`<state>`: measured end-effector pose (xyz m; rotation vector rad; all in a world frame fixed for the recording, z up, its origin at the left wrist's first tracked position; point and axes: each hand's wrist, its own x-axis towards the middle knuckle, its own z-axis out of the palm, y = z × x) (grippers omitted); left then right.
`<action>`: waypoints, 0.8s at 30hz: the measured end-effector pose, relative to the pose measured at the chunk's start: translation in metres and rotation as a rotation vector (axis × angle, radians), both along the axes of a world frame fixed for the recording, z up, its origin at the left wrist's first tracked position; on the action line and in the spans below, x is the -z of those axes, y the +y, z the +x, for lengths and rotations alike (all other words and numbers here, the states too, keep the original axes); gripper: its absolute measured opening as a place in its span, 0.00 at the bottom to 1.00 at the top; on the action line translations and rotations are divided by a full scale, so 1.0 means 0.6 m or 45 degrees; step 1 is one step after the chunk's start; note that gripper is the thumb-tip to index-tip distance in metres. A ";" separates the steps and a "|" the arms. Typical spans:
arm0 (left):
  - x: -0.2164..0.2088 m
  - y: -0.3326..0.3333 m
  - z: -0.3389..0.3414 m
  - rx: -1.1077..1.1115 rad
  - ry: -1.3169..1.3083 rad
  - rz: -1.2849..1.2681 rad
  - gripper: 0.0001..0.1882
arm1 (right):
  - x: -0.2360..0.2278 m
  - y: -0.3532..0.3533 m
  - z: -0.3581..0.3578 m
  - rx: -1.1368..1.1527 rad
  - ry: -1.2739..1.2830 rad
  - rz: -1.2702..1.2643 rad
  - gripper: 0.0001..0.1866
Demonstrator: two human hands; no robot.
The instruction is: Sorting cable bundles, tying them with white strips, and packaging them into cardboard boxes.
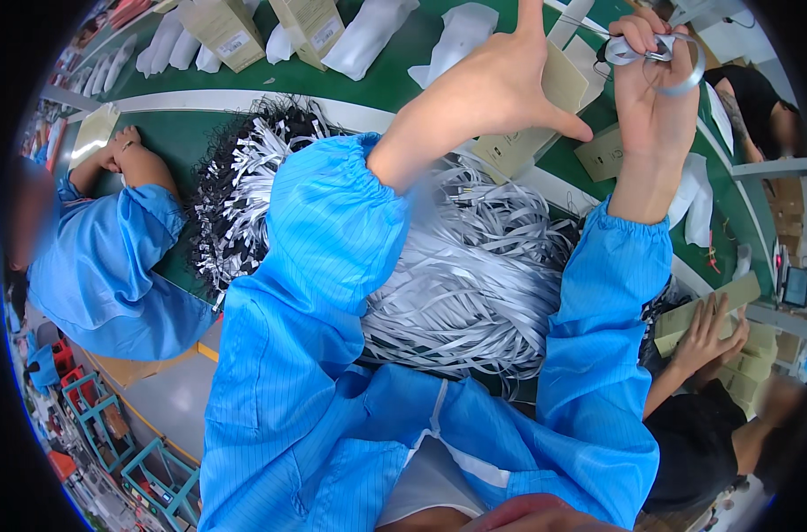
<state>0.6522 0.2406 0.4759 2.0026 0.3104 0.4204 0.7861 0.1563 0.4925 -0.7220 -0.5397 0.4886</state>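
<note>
My right hand (649, 106) is raised at the upper right, its fingers closed around a coiled grey flat strap (638, 49). One loop of the strap sticks out past the fingertips. To its left, my left hand (501, 80) reaches forward with thumb and fingers spread and nothing visible in it; some fingertips run off the top edge. A large heap of grey flat straps (474, 284) lies on the table below both hands, between my blue sleeves. Thin black cords (210, 208) bunch at the heap's left end. Beige boxes (514, 152) lie behind my left hand.
White wrapped packages (368, 40) and upright beige boxes (222, 35) stand along the green table (191, 111)'s far side. At left, a blue-sleeved person rests hands (124, 151) by a pale sheet (96, 135). Another person's hands (706, 337) touch beige boxes (744, 368) at right.
</note>
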 end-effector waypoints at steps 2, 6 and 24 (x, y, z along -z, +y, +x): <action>0.011 0.000 0.003 -0.040 -0.082 0.030 0.72 | 0.003 0.003 0.001 -0.004 0.000 -0.008 0.08; 0.008 0.001 0.006 -0.098 -0.155 0.051 0.72 | 0.041 0.014 0.034 0.224 -0.674 -0.374 0.09; 0.025 0.001 0.009 -0.123 -0.232 0.083 0.70 | 0.006 -0.051 0.039 0.444 -1.657 -0.941 0.13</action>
